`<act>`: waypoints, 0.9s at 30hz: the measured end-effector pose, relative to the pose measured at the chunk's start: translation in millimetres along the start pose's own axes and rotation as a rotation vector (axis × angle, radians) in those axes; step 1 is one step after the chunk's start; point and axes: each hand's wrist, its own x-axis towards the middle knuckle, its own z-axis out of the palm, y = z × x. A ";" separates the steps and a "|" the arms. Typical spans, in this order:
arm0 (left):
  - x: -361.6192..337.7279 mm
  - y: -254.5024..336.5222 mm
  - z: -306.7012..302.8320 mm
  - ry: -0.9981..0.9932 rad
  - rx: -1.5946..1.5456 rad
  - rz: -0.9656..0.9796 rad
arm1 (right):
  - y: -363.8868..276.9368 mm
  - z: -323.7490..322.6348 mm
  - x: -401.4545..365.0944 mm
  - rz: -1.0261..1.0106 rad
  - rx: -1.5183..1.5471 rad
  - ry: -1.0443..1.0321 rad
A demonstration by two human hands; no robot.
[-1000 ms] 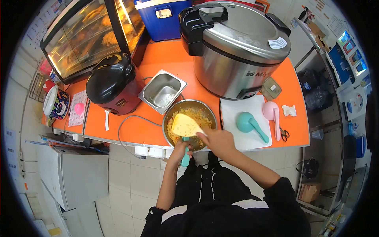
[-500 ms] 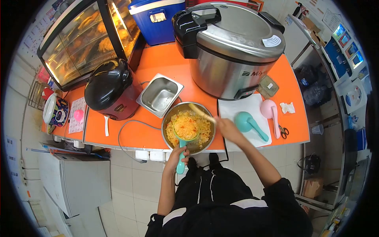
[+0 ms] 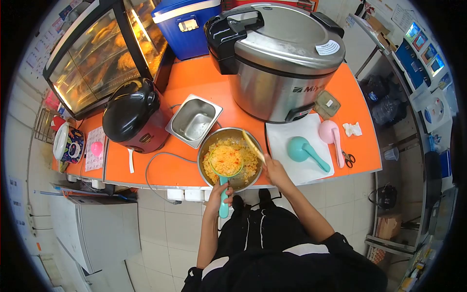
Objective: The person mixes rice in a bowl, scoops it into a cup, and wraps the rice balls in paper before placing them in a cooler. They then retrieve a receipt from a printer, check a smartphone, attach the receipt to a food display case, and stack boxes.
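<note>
1. The left hand [image 3: 220,189] is closed around the teal handle of a scoop [image 3: 225,161]. The scoop's round cup is packed level with yellow rice [image 3: 243,146] flecked with red.
2. The scoop sits over the near side of a metal bowl [image 3: 212,140], which holds more of the same rice. The bowl stands at the front edge of the orange counter [image 3: 199,78].
3. The right hand [image 3: 273,170] grips a yellow paddle [image 3: 253,146]. The paddle stands on edge, slanting over the bowl's right rim.
4. Behind the bowl stands a large steel rice cooker [image 3: 284,58]. Its front panel bears lettering that starts "Miy"; the rest is out of sight. A white label [image 3: 327,47] on its lid is too small to read.
5. Just left of the bowl lies a steel tray [image 3: 193,120], and beyond that a small black cooker [image 3: 131,114].
6. To the right, a white sheet [image 3: 292,129] carries a second teal scoop [image 3: 301,151]. A pink scoop [image 3: 333,134], scissors [image 3: 349,158] and a crumpled tissue [image 3: 352,129] lie at its far edge.
7. At the back are a blue cooler [image 3: 182,22] and a glass warming cabinet [image 3: 97,53] with fried food inside.
</note>
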 end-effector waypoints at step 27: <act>-45.1 -8.8 -18.3 0.329 0.240 0.257 | -64.7 -32.9 28.9 -0.633 -1.396 0.108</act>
